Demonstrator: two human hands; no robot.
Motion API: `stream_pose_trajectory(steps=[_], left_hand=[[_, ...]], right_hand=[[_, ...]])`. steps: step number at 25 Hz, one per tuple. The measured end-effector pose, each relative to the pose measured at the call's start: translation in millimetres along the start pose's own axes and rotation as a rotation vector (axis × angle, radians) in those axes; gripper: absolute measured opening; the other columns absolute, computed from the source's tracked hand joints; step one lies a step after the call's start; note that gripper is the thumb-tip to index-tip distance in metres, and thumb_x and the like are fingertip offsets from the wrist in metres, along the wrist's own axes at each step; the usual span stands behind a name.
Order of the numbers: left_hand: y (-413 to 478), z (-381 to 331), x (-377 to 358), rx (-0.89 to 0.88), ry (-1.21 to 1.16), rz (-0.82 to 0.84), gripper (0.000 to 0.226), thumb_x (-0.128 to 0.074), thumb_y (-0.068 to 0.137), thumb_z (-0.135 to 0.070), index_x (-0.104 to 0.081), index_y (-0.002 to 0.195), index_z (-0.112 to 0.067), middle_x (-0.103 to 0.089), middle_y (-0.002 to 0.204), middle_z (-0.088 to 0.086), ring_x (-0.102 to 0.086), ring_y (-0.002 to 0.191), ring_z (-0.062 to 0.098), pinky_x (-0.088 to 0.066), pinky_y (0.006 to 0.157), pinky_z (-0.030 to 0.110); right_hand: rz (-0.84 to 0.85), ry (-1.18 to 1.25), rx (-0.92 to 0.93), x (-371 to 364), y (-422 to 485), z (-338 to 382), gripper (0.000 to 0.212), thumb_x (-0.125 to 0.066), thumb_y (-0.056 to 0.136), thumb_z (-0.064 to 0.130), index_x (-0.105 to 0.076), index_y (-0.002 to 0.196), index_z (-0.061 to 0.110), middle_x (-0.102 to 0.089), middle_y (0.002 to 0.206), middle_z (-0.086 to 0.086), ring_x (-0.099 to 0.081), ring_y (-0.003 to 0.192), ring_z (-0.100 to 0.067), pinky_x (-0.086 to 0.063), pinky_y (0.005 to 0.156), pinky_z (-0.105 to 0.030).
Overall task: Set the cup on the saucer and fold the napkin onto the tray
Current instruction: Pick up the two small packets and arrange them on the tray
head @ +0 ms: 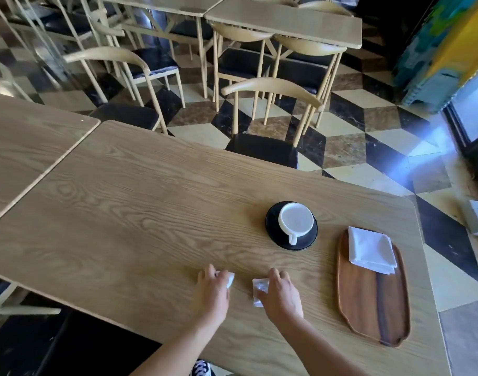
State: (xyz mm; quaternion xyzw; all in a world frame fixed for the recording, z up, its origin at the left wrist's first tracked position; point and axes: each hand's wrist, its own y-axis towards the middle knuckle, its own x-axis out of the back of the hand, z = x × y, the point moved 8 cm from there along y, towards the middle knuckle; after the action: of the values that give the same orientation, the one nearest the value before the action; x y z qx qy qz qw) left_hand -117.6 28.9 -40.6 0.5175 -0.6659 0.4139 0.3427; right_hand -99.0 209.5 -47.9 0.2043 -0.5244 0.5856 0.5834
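Pale wood grain runs across the table, the largest thing in view, with a second table butted against its left edge and chairs with dark seats beyond. On its right side lies a brown wooden tray, long and rounded, with a white folded napkin resting on its far end. Left of the tray, apart from it, sits the black saucer with the white cup standing upright on it, handle turned toward the person.

Both hands rest near the table's near edge, well short of the saucer and left of the tray. The left hand is curled, palm down, over a small white item that shows past the fingers. The right hand, also curled, has its fingertips on a small crinkled clear-and-white packet lying on the wood between the two hands. Whether either is pinched or only touched cannot be told.
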Motion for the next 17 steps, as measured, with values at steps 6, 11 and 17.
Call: stream_pose_trajectory(steps=[6, 11, 17], left_hand=[[2.6, -31.2, -25.6, -0.084, 0.009, 0.064, 0.027, -0.062, 0.085, -0.029, -0.058, 0.111, -0.022, -0.047, 0.107, 0.001, -0.051, 0.102, 0.020, -0.044, 0.093, 0.030], [12.6, -19.2, -21.6, -0.053, -0.036, 0.076, 0.050, -0.061, 0.087, -0.025, -0.052, 0.135, -0.018, -0.049, 0.116, 0.003, -0.053, 0.109, 0.021, -0.045, 0.097, 0.031], [17.7, -25.9, -25.6, -0.077, -0.044, 0.157, 0.043, -0.063, 0.088, -0.022, -0.054, 0.130, -0.018, -0.050, 0.121, 0.002, -0.055, 0.109, 0.019, -0.046, 0.095, 0.029]], right_hand=[[0.014, 0.077, 0.038, -2.6, 2.3, 0.2, 0.033, -0.068, 0.087, 0.036, -0.052, 0.108, 0.018, -0.057, 0.106, -0.003, -0.060, 0.097, -0.027, -0.043, 0.073, -0.031], [0.042, 0.065, 0.049, 0.7, -0.2, -10.5, 0.036, -0.070, 0.083, 0.037, -0.053, 0.112, 0.027, -0.052, 0.108, 0.003, -0.062, 0.089, -0.025, -0.044, 0.063, -0.031], [0.048, -0.031, 0.110, -3.0, 0.8, 1.6, 0.035, -0.070, 0.084, 0.039, -0.053, 0.111, 0.025, -0.045, 0.110, 0.001, -0.055, 0.100, -0.025, -0.041, 0.063, -0.031]])
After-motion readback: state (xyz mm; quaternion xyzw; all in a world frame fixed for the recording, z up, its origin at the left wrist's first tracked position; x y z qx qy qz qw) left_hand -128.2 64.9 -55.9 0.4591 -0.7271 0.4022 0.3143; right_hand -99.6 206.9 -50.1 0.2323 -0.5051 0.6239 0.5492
